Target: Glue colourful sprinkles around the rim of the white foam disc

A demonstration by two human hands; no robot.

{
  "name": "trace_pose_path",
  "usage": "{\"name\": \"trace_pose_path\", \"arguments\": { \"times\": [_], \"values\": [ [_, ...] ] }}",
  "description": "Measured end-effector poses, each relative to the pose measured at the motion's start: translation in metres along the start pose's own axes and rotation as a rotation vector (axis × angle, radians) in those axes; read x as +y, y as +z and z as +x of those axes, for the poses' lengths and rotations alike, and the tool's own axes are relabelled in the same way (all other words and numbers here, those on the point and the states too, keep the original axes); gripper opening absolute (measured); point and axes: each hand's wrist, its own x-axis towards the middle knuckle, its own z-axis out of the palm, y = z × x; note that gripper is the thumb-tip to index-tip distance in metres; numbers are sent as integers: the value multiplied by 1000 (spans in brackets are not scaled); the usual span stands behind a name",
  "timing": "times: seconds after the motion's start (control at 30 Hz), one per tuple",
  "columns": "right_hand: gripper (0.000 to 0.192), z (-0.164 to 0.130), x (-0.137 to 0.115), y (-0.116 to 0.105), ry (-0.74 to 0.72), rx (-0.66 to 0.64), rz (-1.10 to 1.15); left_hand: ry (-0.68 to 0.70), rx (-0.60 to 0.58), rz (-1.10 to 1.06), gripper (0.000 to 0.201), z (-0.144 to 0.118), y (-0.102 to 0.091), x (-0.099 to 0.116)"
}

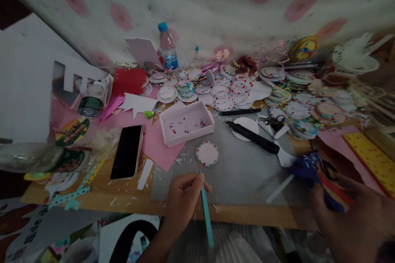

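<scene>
My left hand (182, 199) pinches a thin teal stick (206, 213) with a red tip. The tip hovers just below a round white disc with a confetti rim (207, 153) lying on the grey mat (247, 172). At the lower right my right hand (352, 213) is blurred. It grips a dark blue tool (308, 169) with red parts, and a white stick (279, 189) juts from it toward the mat.
A white shallow box (187, 123), black phone (127, 152), pink paper (156, 146), black pen-like tool (253, 137) and scissors (274, 123) ring the mat. Several decorated discs (234, 88) are piled behind. Water bottle (168, 47) at the back, yellow perforated board (373, 160) right.
</scene>
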Motion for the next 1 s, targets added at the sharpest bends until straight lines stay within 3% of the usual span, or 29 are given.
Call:
{"name": "trace_pose_path", "arguments": {
  "times": [0.1, 0.23, 0.3, 0.43, 0.53, 0.63, 0.77, 0.83, 1.0],
  "values": [
    [26, -6, -40, -13, -285, -80, 276, 3, 6, 7, 43, 2, 12, 4],
    [16, -16, -96, -9, -725, -432, 666, 52, -36, 92, 41, 2, 37, 8],
    [11, -15, -115, -2, -797, -466, 753, 95, -21, 191, 41, 3, 46, 8],
    [24, -8, -127, 8, -834, -421, 810, 138, -9, 412, 44, 5, 51, 10],
    [25, -10, -125, 16, -760, -463, 887, 220, -8, 578, 47, 4, 44, 16],
    [27, -20, -124, 30, -449, -397, 1061, 423, 103, 646, 40, 5, 29, 21],
    [20, -29, -132, 48, -93, -211, 1197, 713, 269, 610, 12, 17, 4, 9],
    [17, -30, -137, 53, -32, -201, 1198, 773, 258, 658, 28, 27, -6, -5],
    [17, -34, -138, 59, -46, -272, 1189, 772, 59, 758, 66, 50, -10, -38]
  ]
}}
